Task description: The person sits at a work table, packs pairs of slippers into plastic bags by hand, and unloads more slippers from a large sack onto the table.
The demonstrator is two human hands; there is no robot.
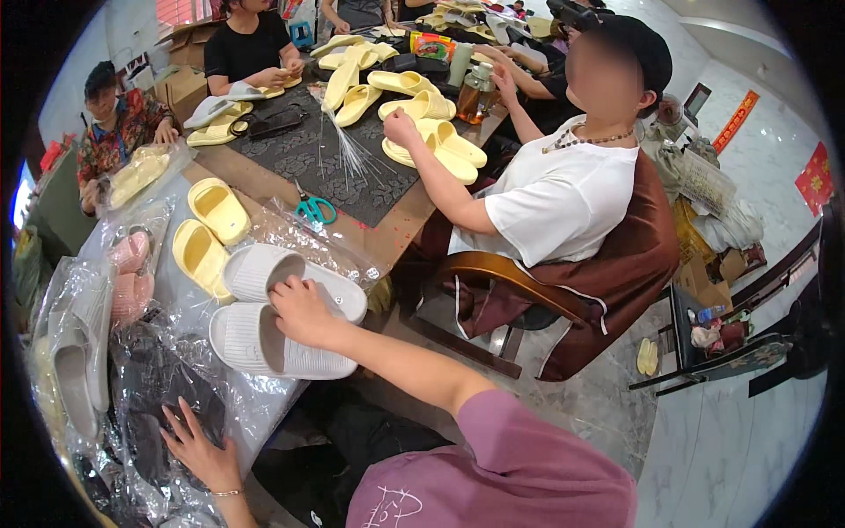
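Observation:
A pair of light grey slippers (330,356) lies side by side near the table edge. My right hand (301,310) reaches over them, its fingers curled at their inner edges beside the ribbed straps, holding the pair. My left hand (201,451) rests with fingers spread on a clear plastic bag (163,387) with something dark in it. A yellow pair of slippers (202,258) lies just beyond the grey pair. Left of these are a bagged pink pair (132,295) and a bagged grey pair (84,374).
Teal-handled scissors (315,209) and loose thin strands (348,163) lie farther along the table. A seated person in a white shirt (563,194) holds a hand by yellow slippers (444,150). Other people sit around the far side, near a bottle (475,92) and more slippers.

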